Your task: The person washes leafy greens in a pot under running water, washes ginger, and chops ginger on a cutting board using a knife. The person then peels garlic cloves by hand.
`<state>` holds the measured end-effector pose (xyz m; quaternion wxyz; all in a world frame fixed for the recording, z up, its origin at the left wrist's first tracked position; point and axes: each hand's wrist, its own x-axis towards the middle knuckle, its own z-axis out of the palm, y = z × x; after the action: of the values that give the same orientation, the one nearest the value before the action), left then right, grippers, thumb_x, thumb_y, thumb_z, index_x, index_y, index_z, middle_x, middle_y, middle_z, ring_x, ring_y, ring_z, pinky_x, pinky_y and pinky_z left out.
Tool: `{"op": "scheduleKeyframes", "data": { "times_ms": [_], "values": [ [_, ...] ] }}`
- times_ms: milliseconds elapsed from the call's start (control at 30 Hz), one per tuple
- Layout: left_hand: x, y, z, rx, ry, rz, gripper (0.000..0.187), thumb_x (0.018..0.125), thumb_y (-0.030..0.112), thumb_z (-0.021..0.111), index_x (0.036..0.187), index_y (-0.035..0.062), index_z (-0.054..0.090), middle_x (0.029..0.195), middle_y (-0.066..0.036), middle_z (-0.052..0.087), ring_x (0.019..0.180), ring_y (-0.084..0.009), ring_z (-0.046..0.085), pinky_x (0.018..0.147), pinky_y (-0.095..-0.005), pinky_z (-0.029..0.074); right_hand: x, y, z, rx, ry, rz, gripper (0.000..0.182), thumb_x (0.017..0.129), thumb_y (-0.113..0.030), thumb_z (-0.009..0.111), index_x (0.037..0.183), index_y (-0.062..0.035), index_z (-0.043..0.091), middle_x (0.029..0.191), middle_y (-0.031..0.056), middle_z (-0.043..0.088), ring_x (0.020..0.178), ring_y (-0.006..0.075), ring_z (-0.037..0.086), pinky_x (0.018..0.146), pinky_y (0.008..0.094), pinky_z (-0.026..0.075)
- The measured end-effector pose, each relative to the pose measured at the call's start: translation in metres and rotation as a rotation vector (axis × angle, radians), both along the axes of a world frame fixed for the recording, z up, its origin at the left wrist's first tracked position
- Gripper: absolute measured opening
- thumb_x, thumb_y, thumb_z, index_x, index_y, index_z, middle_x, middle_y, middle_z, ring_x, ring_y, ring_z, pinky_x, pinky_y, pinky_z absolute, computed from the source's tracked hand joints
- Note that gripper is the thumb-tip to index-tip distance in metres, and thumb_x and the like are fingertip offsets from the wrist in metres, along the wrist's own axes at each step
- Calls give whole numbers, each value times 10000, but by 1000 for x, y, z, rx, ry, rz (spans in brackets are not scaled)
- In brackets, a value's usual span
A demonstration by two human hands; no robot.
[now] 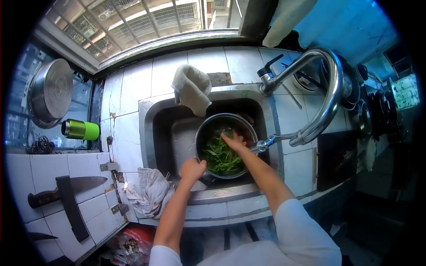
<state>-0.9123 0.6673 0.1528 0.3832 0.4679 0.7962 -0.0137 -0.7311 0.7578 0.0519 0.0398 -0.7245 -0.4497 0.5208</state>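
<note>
A round metal pot sits in the sink, with long leafy greens inside. My left hand is closed on the near left part of its rim. Inside the pot, my right hand lies against the upper right of the greens, its thumb stretched out and apart from the fingers. Some of its fingertips are hard to make out among the leaves. The end of the chrome faucet hangs just beyond the pot's right rim, close to my right forearm.
The steel sink surrounds the pot. A light cloth drapes over its back edge, and a crumpled cloth lies at the front left corner. A knife hangs in a rack on the left tiles. A green cup stands by the window.
</note>
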Motion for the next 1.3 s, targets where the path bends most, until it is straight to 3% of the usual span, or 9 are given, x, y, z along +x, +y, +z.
{"op": "scheduleKeyframes", "data": {
  "times_ms": [133, 333, 400, 433, 633, 767, 867, 1133, 1300],
  "values": [
    [14, 0, 14, 19, 80, 10, 439, 702, 359, 490, 788, -41, 647, 795, -256, 613, 804, -398, 597, 765, -427, 457, -32, -4, -2, -18, -59, 205, 1015, 609, -752, 510, 1348, -86, 309, 1346, 314, 222, 1284, 423, 170, 1056, 435, 162],
    [32, 9, 59, 111, 218, -42, 426, 720, 346, 490, 784, -46, 646, 796, -244, 618, 781, -397, 601, 740, -430, 465, -65, -35, -8, -13, 163, 269, 891, 651, -705, 534, 1248, -49, 452, 1308, 264, 342, 1187, 378, 387, 974, 357, 329],
    [37, 14, 63, 196, 309, -92, 407, 726, 335, 500, 756, -42, 649, 777, -236, 621, 768, -385, 608, 728, -427, 473, -69, -44, -4, 16, 661, 197, 689, 731, -573, 562, 1170, -43, 530, 1188, 216, 505, 1116, 304, 480, 920, 346, 370],
    [39, 14, 65, 195, 316, -105, 407, 726, 335, 500, 756, -42, 649, 777, -236, 621, 768, -385, 608, 728, -427, 473, -84, -45, -28, 6, 482, 179, 489, 786, -426, 565, 1088, -41, 584, 1070, 175, 594, 1041, 246, 535, 872, 344, 395],
    [60, 22, 89, 248, 428, -226, 382, 723, 318, 517, 728, -40, 649, 742, -235, 620, 727, -376, 617, 696, -421, 487, -95, -50, -48, 284, 805, 346, 376, 790, -335, 563, 1014, -36, 611, 1016, 171, 609, 1007, 271, 552, 837, 351, 413],
    [53, 22, 97, 267, 472, -286, 370, 715, 307, 524, 719, -42, 647, 740, -242, 616, 711, -383, 615, 688, -430, 490, -104, -54, -20, 150, 710, 418, 458, 795, -385, 542, 1105, -48, 565, 1092, 207, 559, 1056, 316, 519, 863, 361, 409],
    [35, 8, 94, 284, 474, -299, 362, 705, 298, 515, 698, -42, 640, 725, -237, 613, 702, -397, 607, 688, -435, 486, -105, -68, 26, -11, 271, 204, 792, 784, -636, 390, 1359, -110, 249, 1365, 229, 256, 1217, 456, 289, 997, 528, 205],
    [25, -24, 120, 352, 413, -145, 326, 699, 259, 516, 637, -50, 598, 643, -241, 580, 633, -395, 582, 642, -443, 467, -41, -75, 124, 250, 12, 343, 851, 759, -698, 365, 1370, -123, 221, 1369, 198, 240, 1238, 445, 247, 944, 617, 213],
    [33, -27, 146, 373, 449, -183, 322, 696, 256, 520, 643, -51, 601, 634, -235, 581, 630, -393, 583, 635, -441, 469, -33, -59, 103, -116, 154, 60, 880, 730, -729, 373, 1380, -158, 208, 1418, 176, 186, 1280, 418, 195, 992, 542, 228]
  ]
}}
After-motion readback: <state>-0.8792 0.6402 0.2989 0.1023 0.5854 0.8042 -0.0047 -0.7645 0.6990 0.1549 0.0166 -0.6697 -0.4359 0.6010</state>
